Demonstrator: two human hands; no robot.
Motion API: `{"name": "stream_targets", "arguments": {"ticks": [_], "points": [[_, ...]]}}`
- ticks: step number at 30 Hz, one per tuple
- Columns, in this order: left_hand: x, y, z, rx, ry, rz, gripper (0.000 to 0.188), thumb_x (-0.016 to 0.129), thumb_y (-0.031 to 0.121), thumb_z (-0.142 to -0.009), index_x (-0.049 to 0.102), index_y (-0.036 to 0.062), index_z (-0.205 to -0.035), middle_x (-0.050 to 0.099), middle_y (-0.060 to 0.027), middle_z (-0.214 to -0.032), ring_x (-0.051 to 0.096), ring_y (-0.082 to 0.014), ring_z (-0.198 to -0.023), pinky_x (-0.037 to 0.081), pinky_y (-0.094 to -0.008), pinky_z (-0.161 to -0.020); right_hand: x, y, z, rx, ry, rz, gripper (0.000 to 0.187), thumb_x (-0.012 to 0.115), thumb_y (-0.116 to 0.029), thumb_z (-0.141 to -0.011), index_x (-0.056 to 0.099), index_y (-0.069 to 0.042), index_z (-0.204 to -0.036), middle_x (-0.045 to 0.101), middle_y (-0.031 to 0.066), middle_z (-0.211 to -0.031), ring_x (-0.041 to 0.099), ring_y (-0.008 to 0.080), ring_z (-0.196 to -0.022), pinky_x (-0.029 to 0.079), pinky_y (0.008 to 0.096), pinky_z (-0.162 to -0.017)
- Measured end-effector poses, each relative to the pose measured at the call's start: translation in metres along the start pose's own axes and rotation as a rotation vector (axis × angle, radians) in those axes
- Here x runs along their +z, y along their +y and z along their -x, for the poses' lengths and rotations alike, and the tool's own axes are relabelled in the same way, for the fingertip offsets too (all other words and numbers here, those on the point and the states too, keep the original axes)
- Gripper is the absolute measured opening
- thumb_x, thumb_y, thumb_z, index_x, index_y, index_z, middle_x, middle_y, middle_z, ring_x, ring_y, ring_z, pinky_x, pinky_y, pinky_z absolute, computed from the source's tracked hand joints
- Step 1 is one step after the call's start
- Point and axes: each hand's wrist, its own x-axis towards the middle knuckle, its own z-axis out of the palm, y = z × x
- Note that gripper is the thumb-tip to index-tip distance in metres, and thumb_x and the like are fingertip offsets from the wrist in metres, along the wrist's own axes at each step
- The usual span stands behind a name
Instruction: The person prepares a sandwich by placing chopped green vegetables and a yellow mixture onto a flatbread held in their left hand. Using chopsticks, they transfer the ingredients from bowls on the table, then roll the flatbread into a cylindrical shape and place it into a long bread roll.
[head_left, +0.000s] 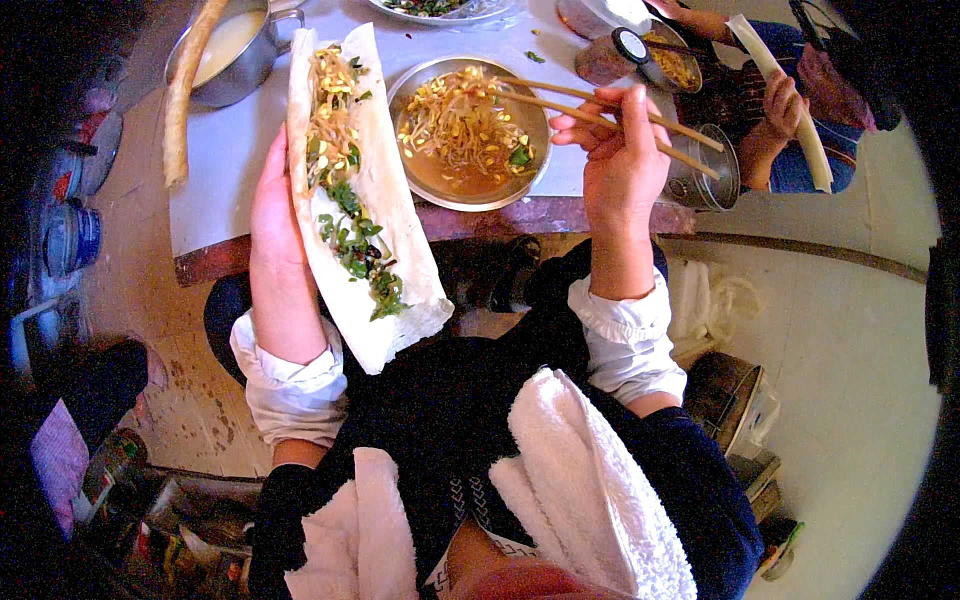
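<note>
My left hand [278, 215] is closed around the left side of a long flatbread [398, 245], opened out and slanting over the table's near edge. Bean sprouts [335, 95] lie along its far half, and chopped greens [355, 240] run down toward its near end. In my right hand [625, 160] is a pair of wooden chopsticks [570, 92]. Their tips reach into a round metal bowl [470, 203] of bean sprouts [460, 115] in reddish broth, right of the flatbread. Whether the tips grip any sprouts, I cannot tell.
At the far left stands a metal pot [240, 85] of whitish liquid, with a long rolled flatbread [183, 100] beside it. A dark-lidded jar [608, 58] and a metal cup [718, 180] are at right. There, another person's hand [783, 105] holds a rolled flatbread [805, 130].
</note>
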Motion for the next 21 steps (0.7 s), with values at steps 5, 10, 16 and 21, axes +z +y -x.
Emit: {"name": "stream_targets", "arguments": {"ticks": [5, 10, 16, 21], "points": [[-0.003, 0.001, -0.006, -0.027, -0.131, 0.049, 0.041, 0.037, 0.030, -0.099, 0.050, 0.0037, -0.128, 0.060, -0.0140, -0.121, 0.061, -0.0266, -0.106, 0.048, -0.0419, -0.095, 0.005, 0.006, -0.003, 0.139, -0.074, 0.179, 0.030, 0.044, -0.025, -0.098, 0.056, 0.003, -0.100, 0.062, 0.0164, -0.086, 0.067, 0.0284, -0.063, 0.055, 0.0343, -0.050], [-0.003, 0.002, 0.001, -0.046, -0.118, 0.108, 0.042, 0.039, 0.032, -0.099, 0.051, 0.0038, -0.127, 0.060, -0.0139, -0.121, 0.061, -0.0264, -0.106, 0.049, -0.0419, -0.094, -0.012, 0.004, 0.006, 0.198, -0.063, 0.173, 0.030, 0.045, -0.025, -0.098, 0.054, 0.002, -0.108, 0.062, 0.0156, -0.093, 0.067, 0.0248, -0.061, 0.048, 0.0254, -0.039], [-0.009, 0.002, -0.005, -0.066, -0.060, 0.053, 0.043, 0.041, 0.034, -0.098, 0.052, 0.0043, -0.127, 0.060, -0.0133, -0.121, 0.061, -0.0264, -0.106, 0.048, -0.0417, -0.094, -0.019, 0.036, 0.007, 0.234, -0.015, 0.091, 0.030, 0.044, -0.026, -0.098, 0.051, 0.003, -0.104, 0.062, 0.0187, -0.090, 0.067, 0.0286, -0.062, 0.055, 0.0311, -0.046], [-0.010, 0.004, -0.004, -0.063, -0.047, 0.084, 0.043, 0.041, 0.034, -0.098, 0.052, 0.0044, -0.127, 0.060, -0.0130, -0.121, 0.060, -0.0262, -0.107, 0.048, -0.0420, -0.095, -0.036, 0.051, -0.004, 0.233, 0.078, -0.023, 0.029, 0.044, -0.024, -0.098, 0.051, 0.004, -0.099, 0.062, 0.0203, -0.081, 0.066, 0.0334, -0.063, 0.058, 0.0381, -0.054]]}}
